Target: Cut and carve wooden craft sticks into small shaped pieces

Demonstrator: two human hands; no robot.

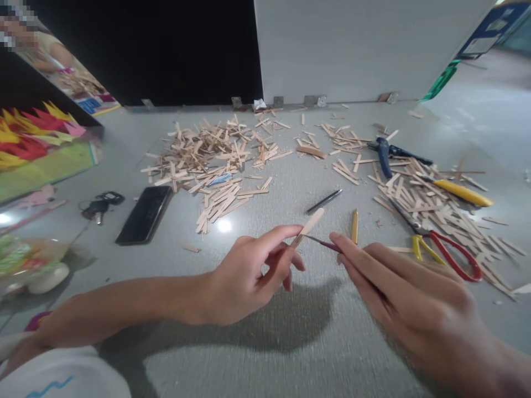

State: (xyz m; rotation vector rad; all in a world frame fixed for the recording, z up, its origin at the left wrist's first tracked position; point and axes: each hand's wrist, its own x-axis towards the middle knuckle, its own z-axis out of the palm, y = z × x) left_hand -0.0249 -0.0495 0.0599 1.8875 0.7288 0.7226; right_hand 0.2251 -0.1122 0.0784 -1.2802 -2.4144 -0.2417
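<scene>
My left hand (257, 276) is closed in a pinch round a wooden craft stick (313, 221), which tilts up to the right. From my right hand (410, 304), closed round it, pokes a slim dark-tipped tool (321, 242). Its point meets the stick's edge just above my left fingertips. My right palm and fingers hide the rest of the tool, so I cannot tell its exact kind. Beyond the hands lie a dark pen (324, 201) and a short yellow pencil-like piece (354, 225).
Loose craft sticks form a pile (207, 149) at back left. More sticks (443, 210) lie at right with blue-handled pliers (384, 155), a yellow-handled tool (462, 190) and red-and-yellow-handled scissors (440, 249). A phone (145, 215) and keys (97, 209) are at left. Dark and grey panels (373, 50) stand behind.
</scene>
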